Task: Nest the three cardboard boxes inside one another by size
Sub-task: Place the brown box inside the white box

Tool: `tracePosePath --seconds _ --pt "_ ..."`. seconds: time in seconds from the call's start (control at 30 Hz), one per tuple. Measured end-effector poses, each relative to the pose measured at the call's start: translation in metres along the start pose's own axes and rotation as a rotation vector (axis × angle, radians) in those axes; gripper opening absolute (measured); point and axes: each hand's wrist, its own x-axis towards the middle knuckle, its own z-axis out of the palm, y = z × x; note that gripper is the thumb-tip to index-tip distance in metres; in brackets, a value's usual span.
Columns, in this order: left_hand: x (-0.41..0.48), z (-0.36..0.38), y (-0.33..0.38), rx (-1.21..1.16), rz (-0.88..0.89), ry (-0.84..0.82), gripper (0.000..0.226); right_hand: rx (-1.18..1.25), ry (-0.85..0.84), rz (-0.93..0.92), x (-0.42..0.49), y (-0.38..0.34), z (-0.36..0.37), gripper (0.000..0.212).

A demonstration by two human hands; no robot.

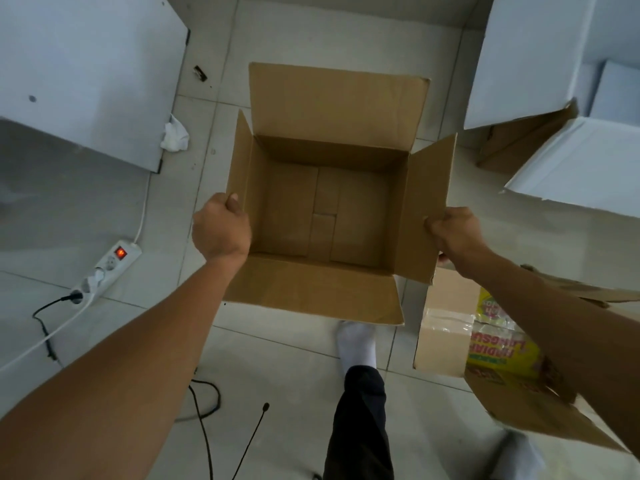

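A plain brown cardboard box is in the middle of the view, top flaps spread and its inside empty. My left hand grips the box's left flap near its front corner. My right hand pinches the front edge of its right flap. A second cardboard box with a yellow printed label and clear tape lies low on the right, partly under my right arm. At the upper right a white-covered cardboard box stands with open flaps.
A white power strip with a lit red switch and cables lies on the tiled floor at left. A white panel is at upper left, a crumpled white cloth beside it. My socked foot is below the box.
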Motion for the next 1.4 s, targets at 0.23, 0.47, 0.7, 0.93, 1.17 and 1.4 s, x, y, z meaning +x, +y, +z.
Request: tracePosePath --seconds 0.23,0.47,0.7,0.93,1.17,1.4 --pt "-0.048 -0.051 0.051 -0.009 0.048 0.118 0.033 -0.071 0.010 -0.165 -0.041 -0.009 -0.075 0.019" --pt "-0.122 -0.125 0.150 -0.023 0.087 0.237 0.034 -0.024 0.045 -0.346 -0.111 -0.018 -0.196 0.030" --pt "-0.179 -0.175 0.252 -0.207 0.081 0.300 0.045 -0.048 0.144 -0.442 -0.156 -0.034 -0.342 0.026" --pt "-0.191 -0.173 0.349 -0.373 0.111 0.256 0.048 -0.063 0.288 -0.506 -0.148 -0.043 -0.454 0.026" --pt "-0.176 -0.130 0.454 -0.417 0.191 0.220 0.050 -0.109 0.422 -0.547 -0.089 -0.056 -0.528 0.027" --pt "-0.149 -0.074 0.528 -0.363 0.234 0.224 0.051 -0.076 0.389 -0.519 -0.002 -0.059 -0.577 0.024"
